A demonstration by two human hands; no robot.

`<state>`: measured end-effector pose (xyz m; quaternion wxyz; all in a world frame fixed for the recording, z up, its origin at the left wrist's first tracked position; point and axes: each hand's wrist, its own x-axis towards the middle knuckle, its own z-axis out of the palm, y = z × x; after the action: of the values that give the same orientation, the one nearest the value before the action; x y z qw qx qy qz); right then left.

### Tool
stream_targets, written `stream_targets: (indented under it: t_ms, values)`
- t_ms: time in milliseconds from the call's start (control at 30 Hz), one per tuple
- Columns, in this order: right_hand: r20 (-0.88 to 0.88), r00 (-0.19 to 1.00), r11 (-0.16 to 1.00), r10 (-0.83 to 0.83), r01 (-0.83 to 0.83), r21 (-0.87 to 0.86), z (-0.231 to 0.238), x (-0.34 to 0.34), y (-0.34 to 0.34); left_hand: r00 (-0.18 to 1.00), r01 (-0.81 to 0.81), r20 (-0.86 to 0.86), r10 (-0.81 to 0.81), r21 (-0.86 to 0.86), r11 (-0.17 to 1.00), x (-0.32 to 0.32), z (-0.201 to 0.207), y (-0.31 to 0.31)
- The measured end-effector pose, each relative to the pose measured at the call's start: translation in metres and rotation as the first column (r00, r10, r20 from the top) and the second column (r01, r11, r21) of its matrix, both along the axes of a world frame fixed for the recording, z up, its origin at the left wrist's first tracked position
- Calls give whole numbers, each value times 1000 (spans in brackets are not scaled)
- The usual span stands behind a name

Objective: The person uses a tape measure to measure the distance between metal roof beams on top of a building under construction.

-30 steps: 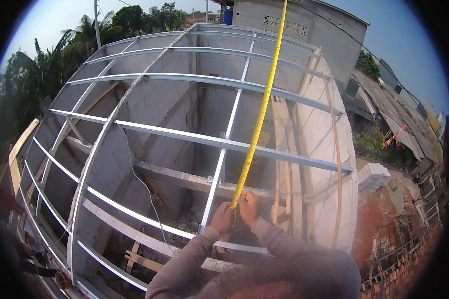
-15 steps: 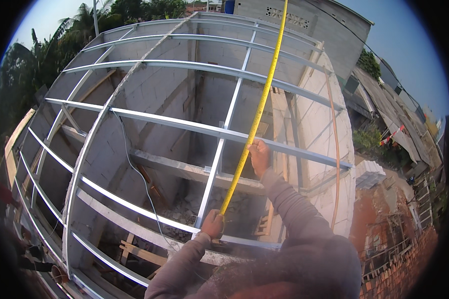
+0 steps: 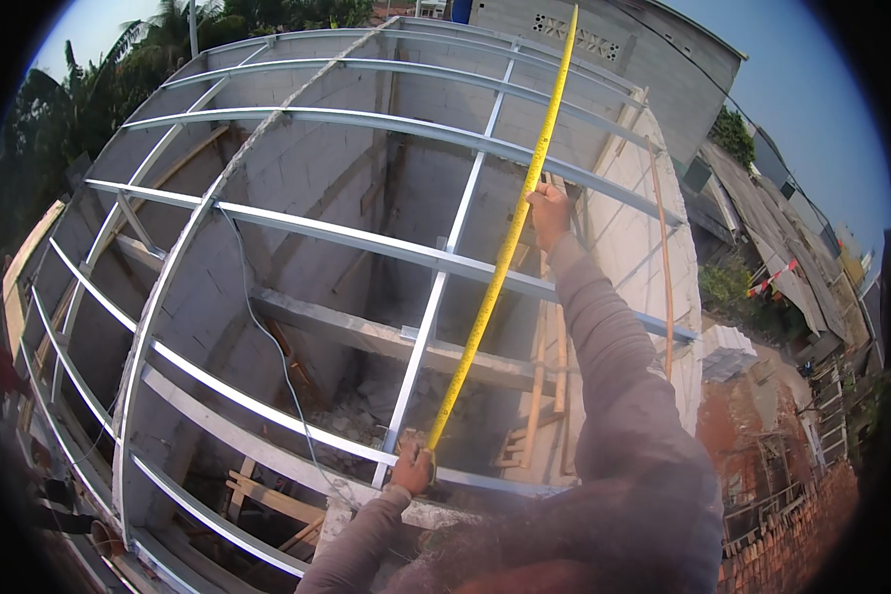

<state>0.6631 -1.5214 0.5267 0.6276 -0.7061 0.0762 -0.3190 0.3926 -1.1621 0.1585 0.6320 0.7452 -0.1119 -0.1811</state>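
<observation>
A long yellow tape measure [image 3: 492, 295] stretches from low centre up to the top of the view, slanting across the silver metal roof battens [image 3: 378, 240]. My left hand [image 3: 412, 465] is closed round its lower end, close to the nearest batten. Whether a case sits inside that hand is hard to see. Farther out, my right hand [image 3: 550, 214] pinches the blade by its edge, beyond the middle batten. Past it the blade runs on freely and narrows to its far end. A silver rafter [image 3: 459, 218] lies just left of the tape.
Below the frame are deep rooms with grey block walls [image 3: 430, 188], rubble [image 3: 366, 404] and a concrete beam [image 3: 386, 342]. A thin cable [image 3: 257, 315] hangs on the left. A pale wall [image 3: 624, 233] borders the right, with stacked white blocks [image 3: 727, 350] beyond.
My right hand has slid farther out along the tape, past the middle batten. The tape's far end now shows at the top. My left hand is slightly lower and still grips the near end.
</observation>
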Motion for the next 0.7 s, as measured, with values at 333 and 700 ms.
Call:
stream_targets:
  t_ms: [333, 700]
  values:
    - [-139, 990, 989, 21, 0, 146, 0, 30, -7, 999, -46, 1, 46, -33, 998, 5, 33, -11]
    - [-496, 860, 883, 120, 136, 449, -209, -12, 23, 898, 39, -441, 10, 101, 994, -119, -19, 74]
